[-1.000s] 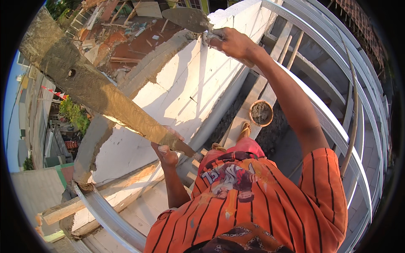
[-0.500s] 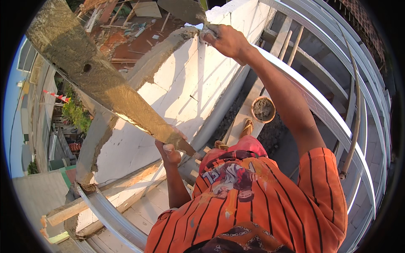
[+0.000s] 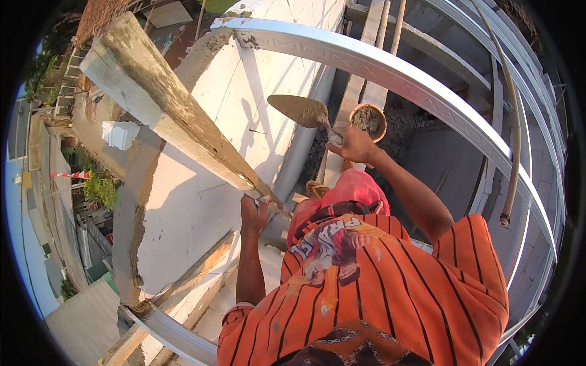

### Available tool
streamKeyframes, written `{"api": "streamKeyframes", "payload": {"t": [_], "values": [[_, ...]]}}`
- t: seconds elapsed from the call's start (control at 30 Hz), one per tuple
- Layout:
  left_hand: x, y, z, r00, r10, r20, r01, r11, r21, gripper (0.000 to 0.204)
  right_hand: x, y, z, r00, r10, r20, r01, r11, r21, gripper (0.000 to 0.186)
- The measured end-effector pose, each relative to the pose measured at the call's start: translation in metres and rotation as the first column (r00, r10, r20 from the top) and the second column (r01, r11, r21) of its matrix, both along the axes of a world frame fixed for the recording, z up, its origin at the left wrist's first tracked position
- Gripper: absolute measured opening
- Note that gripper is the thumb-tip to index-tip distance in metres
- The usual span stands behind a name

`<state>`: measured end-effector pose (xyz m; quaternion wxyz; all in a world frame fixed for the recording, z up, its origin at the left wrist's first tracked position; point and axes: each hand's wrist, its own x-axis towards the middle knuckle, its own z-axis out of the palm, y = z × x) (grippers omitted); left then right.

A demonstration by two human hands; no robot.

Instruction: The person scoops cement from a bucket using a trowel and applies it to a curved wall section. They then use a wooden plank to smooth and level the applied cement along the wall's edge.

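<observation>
My left hand (image 3: 253, 211) is closed around the lower end of a long wooden board (image 3: 168, 107). Dried mortar smears the board, which slants up and away to the left across the wall. In my right hand (image 3: 354, 146) is the handle of a pointed trowel (image 3: 297, 110), its grey blade aimed left. Just beyond that hand stands a round, orange-rimmed bucket (image 3: 381, 125) with grey mortar (image 3: 366, 119) in it. Behind the board runs a white block wall (image 3: 192, 210) with rough mortar along its top.
A silvery metal roof beam (image 3: 390, 64) arches from the wall top to the right. Planks and poles (image 3: 357, 58) lie beside the bucket, over a lower space. Another metal channel (image 3: 174, 332) meets the wall at lower left. Rooftops and greenery (image 3: 101, 189) lie beyond the wall.
My right hand has brought the trowel down from the wall top to beside the bucket. The board has turned in my left hand, so its narrow edge shows more.
</observation>
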<state>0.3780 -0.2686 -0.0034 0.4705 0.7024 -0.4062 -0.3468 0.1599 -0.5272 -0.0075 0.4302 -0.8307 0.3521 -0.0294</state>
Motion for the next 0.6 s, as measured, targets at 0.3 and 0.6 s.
{"api": "streamKeyframes", "payload": {"t": [0.3, 0.6], "values": [[0.022, -0.004, -0.025, 0.965, 0.018, 0.263, -0.057, 0.989, 0.138, 0.033, -0.152, 0.066, -0.171, 0.719, -0.497, -0.485, 0.694, 0.541, 0.475, 0.024], [0.022, 0.012, 0.009, 0.957, 0.262, 0.128, -0.277, 0.954, 0.116, 0.044, -0.177, 0.076, -0.24, 0.539, -0.56, -0.629, 0.835, 0.455, 0.31, 0.016]]}}
